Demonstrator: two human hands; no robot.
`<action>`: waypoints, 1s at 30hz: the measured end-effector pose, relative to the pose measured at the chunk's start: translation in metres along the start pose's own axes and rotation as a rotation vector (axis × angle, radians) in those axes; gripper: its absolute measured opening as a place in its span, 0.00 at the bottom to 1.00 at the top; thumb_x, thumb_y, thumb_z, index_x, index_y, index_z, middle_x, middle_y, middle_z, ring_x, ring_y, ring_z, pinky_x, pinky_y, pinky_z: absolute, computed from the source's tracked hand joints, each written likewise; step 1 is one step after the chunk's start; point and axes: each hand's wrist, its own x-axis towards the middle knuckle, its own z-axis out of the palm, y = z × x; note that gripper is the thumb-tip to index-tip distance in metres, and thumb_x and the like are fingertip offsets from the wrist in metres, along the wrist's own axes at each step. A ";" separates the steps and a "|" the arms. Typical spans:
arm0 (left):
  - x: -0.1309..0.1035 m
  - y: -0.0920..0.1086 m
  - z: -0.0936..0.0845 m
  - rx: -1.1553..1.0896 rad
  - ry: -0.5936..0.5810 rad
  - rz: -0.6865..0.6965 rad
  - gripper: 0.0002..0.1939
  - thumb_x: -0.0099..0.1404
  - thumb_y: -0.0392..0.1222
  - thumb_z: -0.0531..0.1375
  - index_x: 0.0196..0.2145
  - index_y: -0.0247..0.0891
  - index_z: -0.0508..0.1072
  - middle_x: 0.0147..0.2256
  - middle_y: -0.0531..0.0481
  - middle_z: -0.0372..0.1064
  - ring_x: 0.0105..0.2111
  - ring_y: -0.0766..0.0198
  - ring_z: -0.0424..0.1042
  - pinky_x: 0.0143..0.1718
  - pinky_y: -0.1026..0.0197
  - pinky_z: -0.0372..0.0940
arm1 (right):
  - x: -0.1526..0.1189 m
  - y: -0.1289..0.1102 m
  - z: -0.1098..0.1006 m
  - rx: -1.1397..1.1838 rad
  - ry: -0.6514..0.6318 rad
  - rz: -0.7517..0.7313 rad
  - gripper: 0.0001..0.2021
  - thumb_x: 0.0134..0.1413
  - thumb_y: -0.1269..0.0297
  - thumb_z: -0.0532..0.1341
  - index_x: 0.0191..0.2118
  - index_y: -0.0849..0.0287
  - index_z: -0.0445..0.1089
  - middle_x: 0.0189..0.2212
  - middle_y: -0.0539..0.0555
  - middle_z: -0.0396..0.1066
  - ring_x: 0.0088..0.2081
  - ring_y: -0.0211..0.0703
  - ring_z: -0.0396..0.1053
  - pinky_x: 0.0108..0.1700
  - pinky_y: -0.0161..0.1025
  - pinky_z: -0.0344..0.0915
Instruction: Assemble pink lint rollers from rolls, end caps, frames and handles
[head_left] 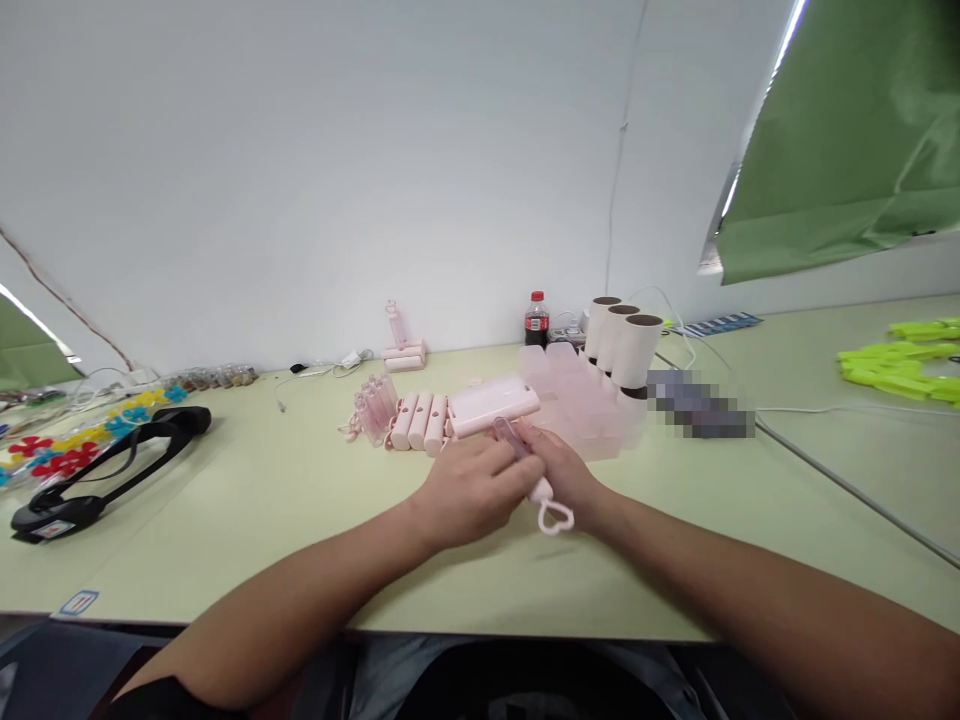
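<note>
Over the table, my left hand [472, 490] is closed on a small translucent pink tube with a white heart-shaped ring [555, 518] at its near end. My right hand [566, 475] is closed around the same tube from the other side, its fingers partly hidden. Just beyond my hands lies a glossy pale pink case [493, 404]. Several pale pink cylinders [420, 422] lie in a row to its left, beside a cluster of translucent pink tubes [375, 405]. Frosted pink boxes [574, 395] stand behind my right hand.
Three white rolls with brown cores [631, 350] and a cola bottle [536, 322] stand at the back. Another pink tube [395, 325] stands by the wall. Black headgear [142, 460] lies left. Cables [840, 480] and yellow-green pieces [896, 370] are at right.
</note>
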 end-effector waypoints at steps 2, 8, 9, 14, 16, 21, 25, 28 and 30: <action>0.014 -0.018 -0.013 -0.050 0.097 -0.147 0.09 0.66 0.37 0.57 0.43 0.42 0.74 0.29 0.52 0.69 0.27 0.66 0.67 0.27 0.64 0.60 | -0.001 0.001 -0.001 -0.003 -0.063 0.001 0.21 0.56 0.44 0.60 0.32 0.60 0.70 0.23 0.51 0.71 0.25 0.41 0.69 0.30 0.39 0.67; 0.066 -0.116 -0.046 -0.301 0.150 -0.634 0.10 0.58 0.45 0.65 0.36 0.37 0.74 0.33 0.51 0.69 0.30 0.66 0.67 0.34 0.61 0.66 | -0.004 0.005 -0.003 -0.082 -0.167 -0.002 0.24 0.55 0.42 0.62 0.44 0.60 0.70 0.27 0.51 0.72 0.24 0.38 0.71 0.28 0.38 0.69; 0.071 -0.134 -0.047 -0.366 0.140 -0.703 0.10 0.58 0.43 0.65 0.36 0.37 0.74 0.32 0.51 0.69 0.30 0.65 0.67 0.33 0.61 0.66 | -0.004 0.005 -0.003 -0.115 -0.173 -0.002 0.23 0.55 0.43 0.62 0.43 0.60 0.70 0.27 0.50 0.72 0.24 0.38 0.71 0.29 0.38 0.68; 0.074 -0.211 -0.036 -0.318 0.138 -0.993 0.10 0.54 0.37 0.65 0.36 0.36 0.73 0.32 0.50 0.70 0.31 0.64 0.69 0.31 0.61 0.68 | -0.004 0.006 -0.003 -0.213 -0.212 -0.019 0.21 0.55 0.46 0.63 0.43 0.60 0.69 0.27 0.49 0.71 0.24 0.37 0.71 0.29 0.37 0.67; 0.070 -0.232 -0.028 -0.229 0.109 -1.098 0.15 0.52 0.34 0.66 0.39 0.38 0.72 0.35 0.48 0.71 0.32 0.62 0.71 0.33 0.60 0.69 | -0.005 0.005 -0.003 -0.234 -0.218 -0.024 0.20 0.56 0.47 0.62 0.43 0.60 0.69 0.27 0.49 0.70 0.24 0.36 0.70 0.29 0.37 0.67; 0.062 -0.267 -0.009 -0.083 0.000 -1.343 0.16 0.49 0.33 0.68 0.36 0.36 0.71 0.35 0.43 0.72 0.30 0.56 0.74 0.28 0.57 0.68 | -0.007 0.004 0.000 -0.286 -0.233 -0.029 0.17 0.56 0.50 0.62 0.42 0.60 0.69 0.26 0.49 0.70 0.25 0.36 0.69 0.30 0.37 0.66; 0.060 -0.286 0.004 -0.032 -0.058 -1.467 0.16 0.49 0.33 0.70 0.35 0.32 0.71 0.34 0.39 0.73 0.27 0.54 0.75 0.26 0.55 0.68 | -0.009 0.004 0.001 -0.298 -0.246 -0.035 0.17 0.57 0.51 0.62 0.42 0.60 0.68 0.27 0.49 0.70 0.25 0.35 0.68 0.30 0.37 0.66; 0.056 -0.294 0.013 -0.030 -0.082 -1.533 0.16 0.52 0.33 0.68 0.39 0.30 0.70 0.35 0.38 0.74 0.25 0.57 0.75 0.25 0.56 0.69 | -0.009 0.006 0.001 -0.305 -0.247 -0.021 0.16 0.57 0.52 0.61 0.42 0.61 0.68 0.27 0.50 0.70 0.25 0.36 0.68 0.31 0.37 0.66; 0.052 -0.298 0.018 -0.025 -0.098 -1.548 0.18 0.55 0.33 0.67 0.42 0.30 0.69 0.36 0.37 0.74 0.25 0.59 0.74 0.25 0.57 0.69 | -0.010 0.006 0.002 -0.309 -0.250 -0.015 0.15 0.57 0.53 0.61 0.42 0.61 0.68 0.27 0.50 0.70 0.26 0.36 0.68 0.31 0.37 0.66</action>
